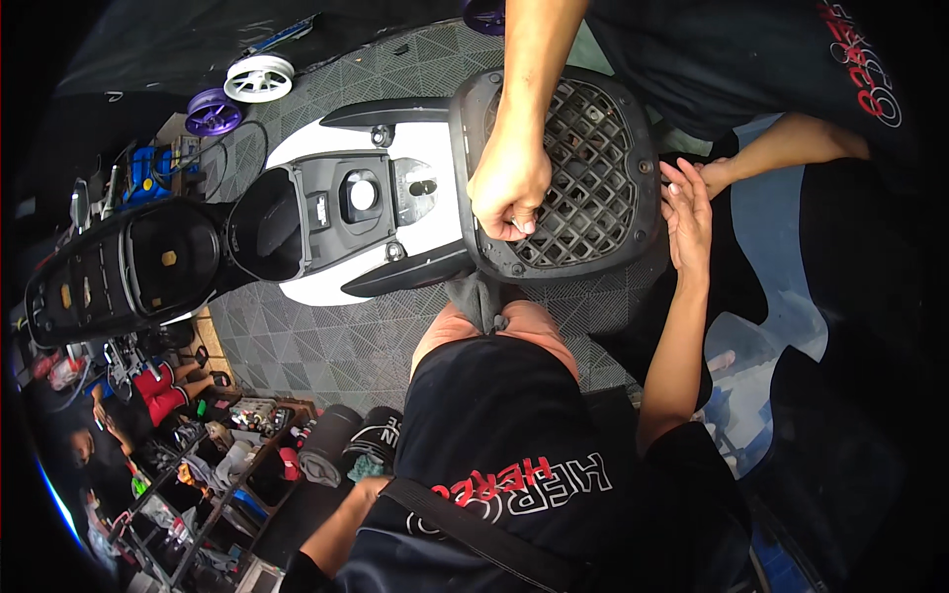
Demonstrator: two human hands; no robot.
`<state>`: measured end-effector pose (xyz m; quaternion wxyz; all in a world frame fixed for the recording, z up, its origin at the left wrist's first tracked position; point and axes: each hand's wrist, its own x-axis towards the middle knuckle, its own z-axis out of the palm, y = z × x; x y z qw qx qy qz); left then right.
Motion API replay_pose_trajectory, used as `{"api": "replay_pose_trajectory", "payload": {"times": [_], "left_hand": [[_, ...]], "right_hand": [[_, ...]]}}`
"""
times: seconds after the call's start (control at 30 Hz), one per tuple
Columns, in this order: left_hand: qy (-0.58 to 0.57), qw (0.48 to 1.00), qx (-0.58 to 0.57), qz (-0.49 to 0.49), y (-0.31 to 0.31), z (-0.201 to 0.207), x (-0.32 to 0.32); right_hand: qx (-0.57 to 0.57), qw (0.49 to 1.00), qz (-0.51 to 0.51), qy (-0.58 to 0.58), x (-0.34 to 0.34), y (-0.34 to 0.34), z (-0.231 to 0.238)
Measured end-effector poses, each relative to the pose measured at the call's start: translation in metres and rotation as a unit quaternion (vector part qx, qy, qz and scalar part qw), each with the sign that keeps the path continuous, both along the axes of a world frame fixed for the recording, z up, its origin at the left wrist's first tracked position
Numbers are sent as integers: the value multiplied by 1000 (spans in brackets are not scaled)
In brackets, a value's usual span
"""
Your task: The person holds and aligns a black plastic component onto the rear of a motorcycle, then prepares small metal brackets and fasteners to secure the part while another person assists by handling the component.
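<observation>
Luggage rack (593, 168): black lattice plate with bolts in its rim, at one o'clock, over the tail of the white scooter (299, 150).
Right hand (684, 212): at the rack's three o'clock edge, fingers extended and slightly spread, with no grip visible; whether the fingertips touch the rim or stop just beside it, I cannot tell.
Left hand (372, 488): at seven o'clock, by the wearer's side, mostly hidden; how far it is open, or whether it holds anything, I cannot tell.
Co-worker's fist (511, 190): curled over the rack's nine o'clock side, thumb and fingers pinched together; any small part in them is too hidden to tell.
Co-worker's other hand (719, 176): just past three o'clock, close beside the wearer's fingers.
Seat (176, 259): tipped open, towards nine o'clock.
Step in hand: seemingly two people working on the rack at its rim, perhaps seating or fastening it.
Next move: probably calls for steadying the three o'clock edge and checking the plate's alignment while the fist works opposite.
</observation>
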<state>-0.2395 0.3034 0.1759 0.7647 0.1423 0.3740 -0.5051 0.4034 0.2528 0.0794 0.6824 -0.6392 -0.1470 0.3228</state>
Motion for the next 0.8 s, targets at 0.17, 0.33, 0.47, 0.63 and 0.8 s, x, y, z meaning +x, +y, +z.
{"api": "replay_pose_trajectory", "payload": {"times": [0.17,0.33,0.47,0.63,0.8], "left_hand": [[-33,995,90,-16,-21,-8,-30],[-89,981,140,-102,-3,-32,-48],[-167,950,179,-193,24,-55,-55],[-298,810,371,-344,102,-97,-15],[-302,693,611,-235,175,-81,67]], "right_hand": [[28,999,-43,8,-3,-16,10],[94,989,-109,28,-15,-42,3],[119,975,-165,87,-43,-61,-19],[115,952,-242,146,-92,-79,-44],[105,944,-261,170,-146,-102,-54]]}}
